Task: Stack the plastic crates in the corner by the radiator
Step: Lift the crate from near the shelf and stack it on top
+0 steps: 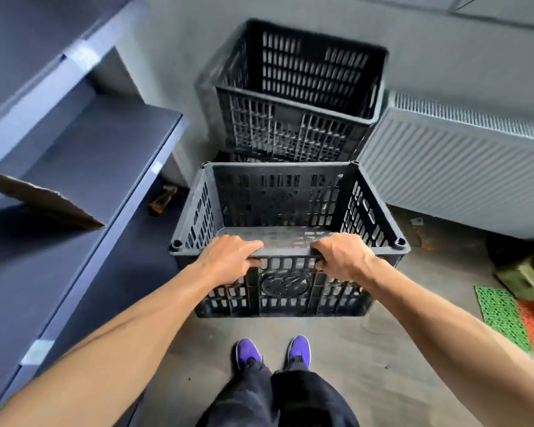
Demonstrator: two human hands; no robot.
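Observation:
A black slotted plastic crate [278,198] is in front of me, open side up, above the concrete floor. My left hand [232,260] and my right hand [341,257] both grip its near rim, fingers curled over the edge. Behind it, in the corner, another black crate [299,97] sits higher up on at least one more crate, whose top barely shows beneath it. The white radiator [463,167] runs along the wall just to the right of that stack.
Dark blue shelving [84,167] lines the left side, with a cardboard piece [43,201] on one shelf. An orange tool [162,198] lies on the floor by the shelf. Green and orange mats [512,322] and a green bag [524,275] lie at the right.

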